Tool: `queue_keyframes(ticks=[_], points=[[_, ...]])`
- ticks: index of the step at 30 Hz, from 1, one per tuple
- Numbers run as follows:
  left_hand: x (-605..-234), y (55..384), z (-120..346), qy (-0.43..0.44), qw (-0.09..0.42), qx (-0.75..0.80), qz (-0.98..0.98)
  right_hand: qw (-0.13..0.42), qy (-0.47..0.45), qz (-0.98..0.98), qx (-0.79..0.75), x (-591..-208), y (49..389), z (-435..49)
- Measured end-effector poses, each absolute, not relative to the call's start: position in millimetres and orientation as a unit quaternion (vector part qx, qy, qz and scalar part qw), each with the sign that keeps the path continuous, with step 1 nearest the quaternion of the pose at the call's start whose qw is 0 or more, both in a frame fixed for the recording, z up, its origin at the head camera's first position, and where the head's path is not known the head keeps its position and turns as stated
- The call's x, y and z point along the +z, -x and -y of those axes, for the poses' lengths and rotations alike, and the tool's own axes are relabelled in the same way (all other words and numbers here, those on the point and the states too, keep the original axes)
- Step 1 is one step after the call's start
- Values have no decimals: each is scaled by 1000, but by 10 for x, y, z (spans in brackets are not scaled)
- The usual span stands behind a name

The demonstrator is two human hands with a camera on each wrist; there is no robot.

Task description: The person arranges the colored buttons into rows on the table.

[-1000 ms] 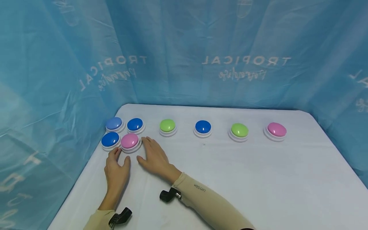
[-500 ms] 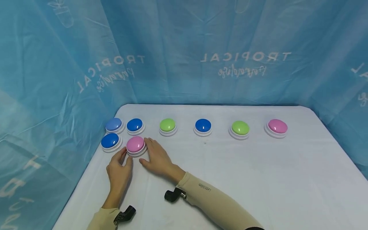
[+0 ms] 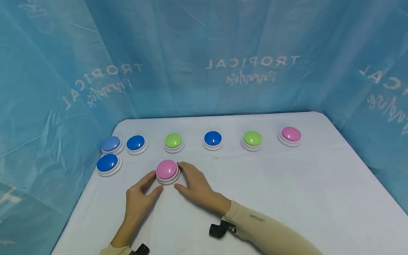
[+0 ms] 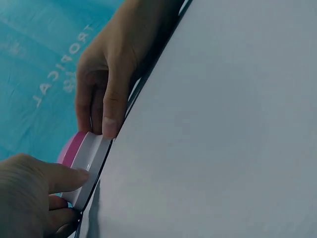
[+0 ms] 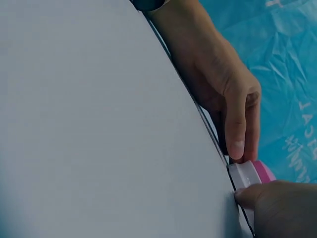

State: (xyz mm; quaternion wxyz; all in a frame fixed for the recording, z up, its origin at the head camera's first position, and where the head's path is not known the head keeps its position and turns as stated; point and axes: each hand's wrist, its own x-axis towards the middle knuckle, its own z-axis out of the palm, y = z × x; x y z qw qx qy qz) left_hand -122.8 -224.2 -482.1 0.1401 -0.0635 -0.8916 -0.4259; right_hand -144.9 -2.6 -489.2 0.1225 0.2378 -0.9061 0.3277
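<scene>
A pink dome push button [image 3: 166,170] on a white round base sits low over the table, left of its middle. My left hand [image 3: 140,199] holds the base from the left, thumb in front and fingers at the side. On the opposite side my right hand [image 3: 199,187] holds it too, its fingers along the rim. In the left wrist view my left thumb lies on the white base [image 4: 88,151], with the right hand's fingertips at its far edge. The right wrist view has the same pink button [image 5: 265,171] between both hands; their palms hide part of it.
Along the back of the white table [image 3: 271,198] stand more push buttons: pale blue [image 3: 110,143], blue [image 3: 135,142], green [image 3: 173,140], another blue [image 3: 213,138], another green [image 3: 252,138] and pink [image 3: 291,134]. A dark blue button [image 3: 107,163] sits front left. Blue printed curtains [image 3: 178,88] enclose the table.
Both hands have carried the pink push button rightward and toward the front, away from the blue buttons at the left. The head view has shifted slightly; the other buttons stay in place.
</scene>
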Motion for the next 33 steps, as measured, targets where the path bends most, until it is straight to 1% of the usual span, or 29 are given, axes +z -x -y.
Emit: queue_keyframes(ticks=[4, 11, 17, 22, 25, 29, 33], points=[[-4837, 1191, 2064, 118, 125, -415, 894, 135, -235, 904, 331, -4880, 1347, -270], [-4872, 1132, 1750, 197, 92, -377, 901, 137, -235, 901, 339, -4919, 1276, -746], [-4905, 1153, 1424, 294, 103, -354, 882, 135, -227, 903, 339, -4918, 1281, -1167], [-4898, 1196, 1112, 369, 97, -327, 864, 125, -217, 907, 339, -4883, 1255, -1555], [-4875, 1200, 948, 401, 88, -298, 862, 123, -209, 913, 328, -4887, 1201, -1777], [-4807, 1198, 734, 437, 70, -256, 859, 132, -198, 922, 307, -4876, 1121, -2053], [-4725, 1180, 536, 451, 53, -213, 865, 137, -196, 922, 303, -4833, 1076, -2285]])
